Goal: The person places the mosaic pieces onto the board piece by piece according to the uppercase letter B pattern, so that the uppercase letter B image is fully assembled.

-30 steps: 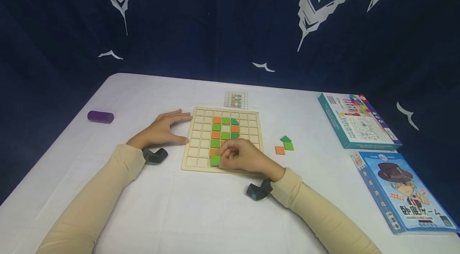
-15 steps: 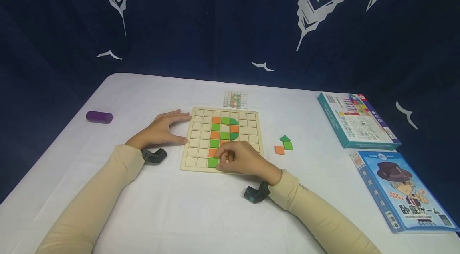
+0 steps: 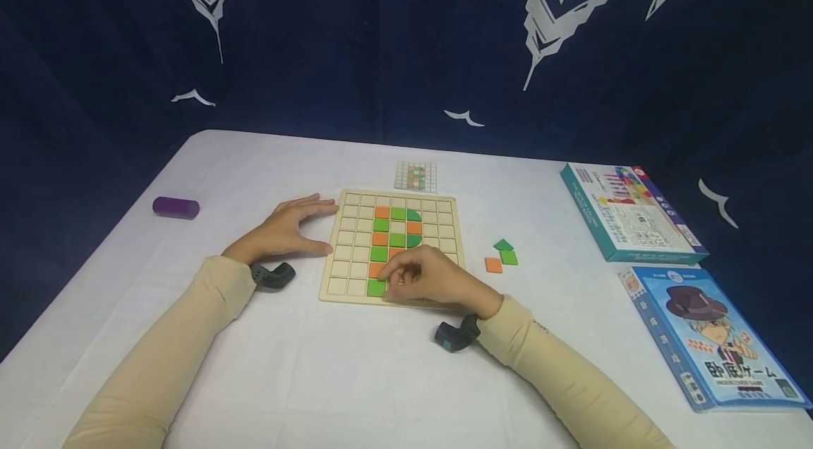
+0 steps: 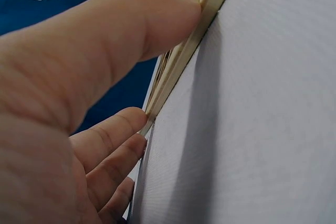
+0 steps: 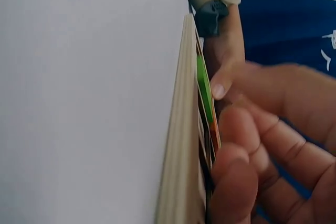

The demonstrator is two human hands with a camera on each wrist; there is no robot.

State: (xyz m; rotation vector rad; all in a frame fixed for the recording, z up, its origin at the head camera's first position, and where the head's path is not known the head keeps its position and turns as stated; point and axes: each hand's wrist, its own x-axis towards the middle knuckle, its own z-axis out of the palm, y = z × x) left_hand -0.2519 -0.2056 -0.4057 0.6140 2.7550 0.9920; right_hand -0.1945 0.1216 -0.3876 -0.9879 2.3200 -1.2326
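The square wooden grid board (image 3: 339, 267) lies on the white table, with orange and green tiles filling part of its middle columns. My left hand (image 3: 282, 231) rests at its left side, thumb and fingers spread and fingertips at the edge. In the left wrist view the thumb (image 4: 173, 19) meets the board's rim. Over the lower middle of the board is my right hand (image 3: 422, 277), fingers curled. Its fingertips are right at the edge of a light green square tile (image 3: 375, 288) in the bottom row. No tile shows between these fingers; the hand hides several cells.
A small pattern card (image 3: 416, 176) lies behind the board. To its right are a dark green triangle (image 3: 504, 245), a green square (image 3: 509, 258) and an orange square (image 3: 494, 265). Two game boxes (image 3: 635, 212) stand far right, a purple cylinder (image 3: 176, 207) far left.
The light green tile, held tilted by my right hand a second ago, now lies in the bottom-row cell. The right hand has shifted only slightly; the left has stayed in place.
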